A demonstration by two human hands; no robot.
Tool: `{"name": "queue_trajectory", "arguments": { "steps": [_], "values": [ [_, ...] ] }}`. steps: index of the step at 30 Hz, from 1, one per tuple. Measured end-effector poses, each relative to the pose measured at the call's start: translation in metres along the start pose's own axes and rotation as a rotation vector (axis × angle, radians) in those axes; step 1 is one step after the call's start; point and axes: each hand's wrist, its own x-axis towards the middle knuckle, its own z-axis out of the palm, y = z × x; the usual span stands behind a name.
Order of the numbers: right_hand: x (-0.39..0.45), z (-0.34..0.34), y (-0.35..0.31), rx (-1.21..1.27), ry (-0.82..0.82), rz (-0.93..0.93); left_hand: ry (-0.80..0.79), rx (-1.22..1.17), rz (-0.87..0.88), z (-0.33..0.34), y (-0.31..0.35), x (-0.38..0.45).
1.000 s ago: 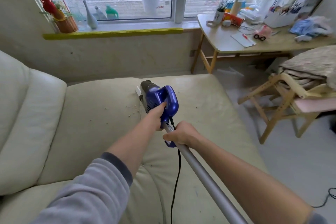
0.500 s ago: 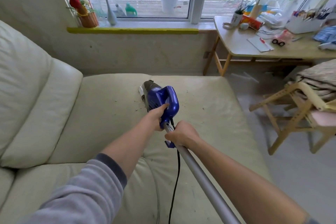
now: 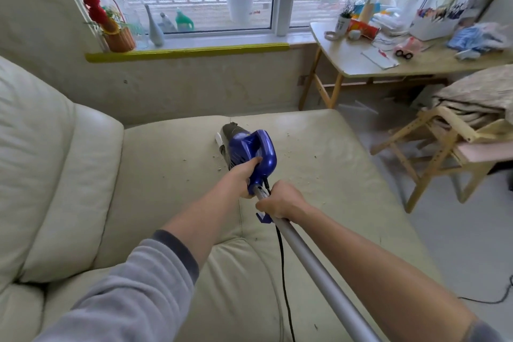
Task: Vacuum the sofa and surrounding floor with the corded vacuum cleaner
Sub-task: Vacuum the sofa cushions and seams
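The person holds the vacuum cleaner (image 3: 249, 150) with both hands over the seat of the sofa (image 3: 172, 175). The left hand (image 3: 244, 172) grips the blue body of the machine at its handle, with the fingers curled inside the loop of the handle. The right hand (image 3: 280, 201) is closed around the silver tube (image 3: 313, 264), just behind the blue body, and the two hands are near each other. The tube runs from the blue body back to the lower right, toward the person. The front end of the vacuum cleaner, dark with a white nozzle (image 3: 219, 140), lies on the cream seat cushion, near its far part. Small crumbs (image 3: 218, 164) are scattered on the cushion beside the nozzle and also to the right of the machine. The black cord (image 3: 284, 272) hangs from the rear of the blue body and goes down across the sofa to the bottom edge of the view.

Behind the sofa there is a window sill with a basket of red flowers (image 3: 111, 25) and a pale vase (image 3: 155, 28). At the right stands a wooden table (image 3: 361, 64) covered with many small things, and in front of it a wooden chair (image 3: 433, 153) with folded blankets on it.
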Motion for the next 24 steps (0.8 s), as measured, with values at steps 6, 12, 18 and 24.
{"name": "queue_trajectory", "arguments": {
  "steps": [6, 12, 18, 24],
  "values": [
    [-0.018, 0.027, -0.026, 0.059, -0.032, -0.013, 0.038, 0.036, -0.016, -0.042, -0.001, -0.010],
    [-0.020, 0.070, -0.076, 0.005, -0.125, -0.102, 0.146, -0.049, -0.038, -0.123, -0.004, -0.016],
    [-0.018, 0.104, -0.119, -0.061, -0.216, -0.170, 0.247, -0.144, -0.038, -0.186, -0.007, -0.021],
    [-0.010, 0.117, -0.148, -0.136, -0.244, -0.222, 0.257, -0.226, -0.064, -0.222, -0.001, -0.006]
  ]
}}
